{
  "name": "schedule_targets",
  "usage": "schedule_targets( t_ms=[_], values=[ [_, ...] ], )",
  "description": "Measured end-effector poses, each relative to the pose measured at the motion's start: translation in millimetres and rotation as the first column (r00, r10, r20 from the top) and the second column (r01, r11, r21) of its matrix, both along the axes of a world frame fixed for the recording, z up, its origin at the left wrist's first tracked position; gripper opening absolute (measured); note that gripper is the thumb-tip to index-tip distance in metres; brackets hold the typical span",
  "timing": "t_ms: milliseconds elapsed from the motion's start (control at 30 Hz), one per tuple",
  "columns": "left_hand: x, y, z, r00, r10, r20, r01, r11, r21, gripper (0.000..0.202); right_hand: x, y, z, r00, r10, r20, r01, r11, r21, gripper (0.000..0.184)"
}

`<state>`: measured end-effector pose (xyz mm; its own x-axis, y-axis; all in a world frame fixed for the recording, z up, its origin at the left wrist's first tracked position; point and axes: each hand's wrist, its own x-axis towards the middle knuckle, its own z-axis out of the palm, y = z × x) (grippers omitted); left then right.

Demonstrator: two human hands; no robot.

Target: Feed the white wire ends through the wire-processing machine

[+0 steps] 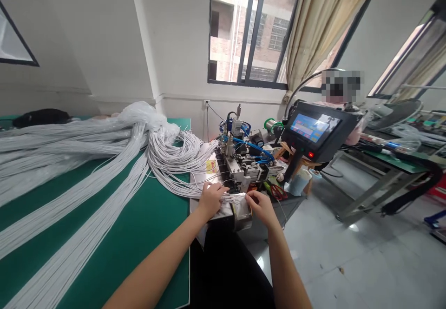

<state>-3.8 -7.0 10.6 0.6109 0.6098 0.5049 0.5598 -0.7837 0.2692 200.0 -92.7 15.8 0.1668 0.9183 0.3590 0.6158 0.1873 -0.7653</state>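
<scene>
My left hand (210, 198) and my right hand (259, 205) meet at the front of a small metal machine (244, 165) with blue hoses. Both hands pinch the ends of thin white wires (232, 198) held between them over a shiny metal tray (240, 216). The wires run back to a big bundle of white wires (104, 160) spread over the green table (146, 234) on my left.
A black touchscreen panel (315, 130) on an arm stands right of the machine. Red-handled scissors (277, 192) lie beside it. Another person sits behind the screen at a further workbench (393, 155). Grey floor lies to the right, a window behind.
</scene>
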Motion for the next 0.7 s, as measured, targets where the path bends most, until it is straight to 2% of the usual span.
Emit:
schedule_targets(
  t_ms=[67, 133, 300, 400, 533, 700],
  values=[
    [-2, 2, -1.6, 0.999, -0.034, 0.034, 0.034, 0.999, 0.005, 0.049, -2, 7, 0.8, 0.998, -0.059, -0.013, 0.059, 0.997, 0.056, 0.030],
    [-2, 4, -2.6, 0.998, -0.040, 0.057, 0.041, 0.999, 0.000, 0.046, -3, 16, 1.6, 0.994, -0.098, -0.041, 0.101, 0.991, 0.092, 0.029],
    [1, 11, -3.2, 0.999, -0.049, -0.004, 0.049, 0.999, 0.001, 0.036, -3, 34, 5.3, 0.988, -0.100, -0.122, 0.117, 0.982, 0.146, 0.027],
    [3, 15, -3.8, 0.997, -0.063, -0.041, 0.064, 0.998, 0.026, 0.037, -4, 46, 10.1, 0.985, -0.048, -0.166, 0.076, 0.983, 0.166, 0.028],
    [2, 16, -7.1, 0.996, -0.085, -0.029, 0.086, 0.995, 0.045, 0.038, -8, 59, 12.9, 0.952, 0.101, -0.288, -0.055, 0.985, 0.163, 0.028],
    [-1, 11, -7.3, 0.994, -0.108, -0.022, 0.109, 0.994, 0.022, 0.050, -10, 61, 2.5, 0.891, 0.194, -0.411, -0.145, 0.978, 0.148, 0.027]
  ],
)
